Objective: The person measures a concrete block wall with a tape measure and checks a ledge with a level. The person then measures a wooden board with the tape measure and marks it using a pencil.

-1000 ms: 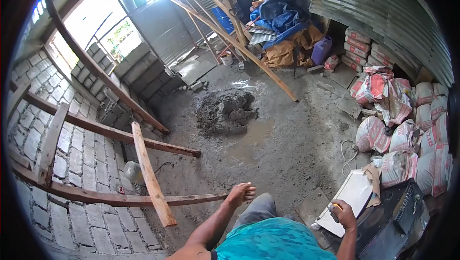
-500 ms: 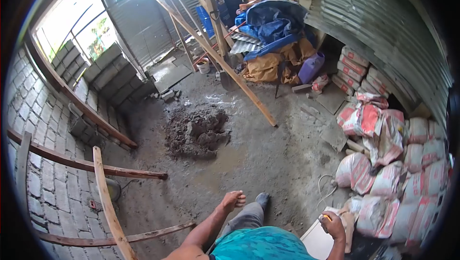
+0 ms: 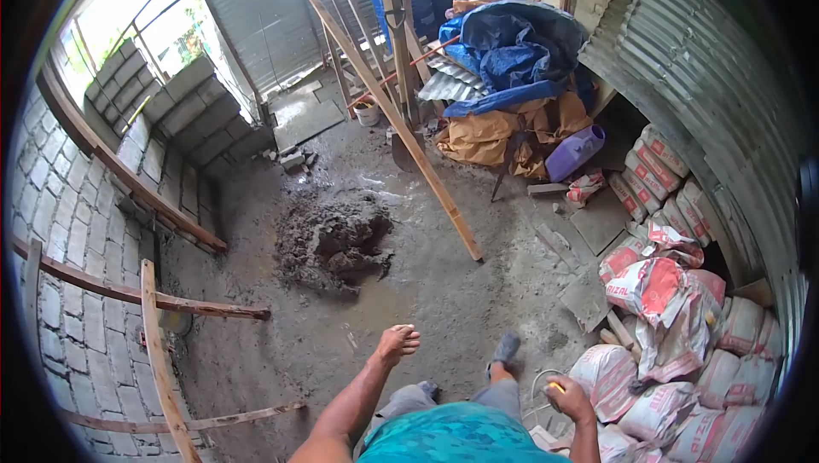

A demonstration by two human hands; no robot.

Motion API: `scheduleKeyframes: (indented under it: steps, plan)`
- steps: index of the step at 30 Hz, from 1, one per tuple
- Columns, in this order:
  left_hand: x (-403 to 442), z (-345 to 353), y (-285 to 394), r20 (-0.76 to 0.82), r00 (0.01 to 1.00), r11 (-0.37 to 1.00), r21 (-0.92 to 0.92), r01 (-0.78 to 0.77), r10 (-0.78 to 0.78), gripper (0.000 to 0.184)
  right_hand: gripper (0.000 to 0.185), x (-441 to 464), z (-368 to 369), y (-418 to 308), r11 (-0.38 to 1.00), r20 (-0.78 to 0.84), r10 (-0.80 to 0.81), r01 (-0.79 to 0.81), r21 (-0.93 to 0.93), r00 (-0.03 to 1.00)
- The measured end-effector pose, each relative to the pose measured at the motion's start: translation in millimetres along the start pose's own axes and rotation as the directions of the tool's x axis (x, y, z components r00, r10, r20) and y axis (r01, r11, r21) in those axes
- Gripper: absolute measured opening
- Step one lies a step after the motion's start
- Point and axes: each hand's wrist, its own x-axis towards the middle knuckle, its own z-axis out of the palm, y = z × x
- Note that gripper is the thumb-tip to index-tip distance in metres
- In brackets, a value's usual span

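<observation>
My left hand (image 3: 398, 344) hangs in the air in front of me, its fingers loosely bent and slightly apart, with nothing visible in it. It is nearest to the wet grey floor (image 3: 461, 318). Low on the right, my right hand (image 3: 569, 399) is closed around a small dark object with a yellow-orange part (image 3: 556, 387); its kind is unclear. Beside that hand lie red-and-white cement bags (image 3: 604, 379). Ahead of me sits a heap of wet mortar (image 3: 328, 237) with a hollow in its near side.
A slanted wooden prop (image 3: 418, 160) comes down to the floor ahead. Wooden beams (image 3: 158, 361) stick out from the block wall (image 3: 77, 250) at left. A shovel (image 3: 403, 152) stands behind the prop. A blue tarp (image 3: 512, 54), purple container (image 3: 573, 153) and corrugated sheets (image 3: 691, 62) are farther right.
My view has shifted forward and turned a little. Both feet now show below me. My left hand is slightly higher in view; my right hand, still holding the small object, has come inward.
</observation>
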Motion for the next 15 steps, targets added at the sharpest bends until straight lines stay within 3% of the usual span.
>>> scheduleKeyframes:
  steps: [3,5,7,9,11,12,14,15]
  plan:
    - [29.7,36.3,-11.5,-0.047,0.999,0.997,-0.074,0.017,-0.021,0.03,0.042,77.0,-68.5,-1.9,0.999,0.044,-0.021,0.02,0.025,0.999]
    - [37.1,57.3,-8.8,-0.204,0.977,0.996,-0.081,0.049,-0.065,0.026,0.041,131.8,-116.0,3.8,0.994,0.019,-0.108,0.109,-0.024,0.994]
    - [42.8,66.0,-11.8,-0.262,0.96,0.992,-0.097,0.08,-0.103,0.027,0.041,173.1,-166.6,-1.6,0.986,-0.005,-0.15,0.149,-0.07,0.989]
    - [47.0,67.8,-15.5,-0.306,0.941,0.987,-0.112,0.113,-0.143,0.027,0.042,210.2,-207.3,-7.5,0.986,0.027,-0.164,0.163,0.035,0.986]
    - [54.5,74.1,-14.3,-0.355,0.932,0.987,0.109,0.119,-0.073,0.028,0.042,235.8,-244.7,-34.6,0.986,0.062,-0.153,0.148,0.075,0.986]
    - [58.7,80.7,-17.0,-0.36,0.929,0.987,0.097,0.129,-0.086,0.028,0.043,240.8,-261.7,-60.3,0.987,0.06,-0.16,0.157,0.044,0.985]
    - [64.3,84.5,-24.6,-0.552,0.834,0.914,0.344,0.215,0.011,0.029,0.044,259.5,-282.1,-81.5,0.984,0.082,-0.158,0.149,0.096,0.984]
    - [80.8,69.9,-41.4,-0.545,0.836,0.831,0.489,0.265,0.055,0.033,0.045,273.6,-288.8,-89.8,0.976,0.087,-0.164,0.149,0.156,0.983]
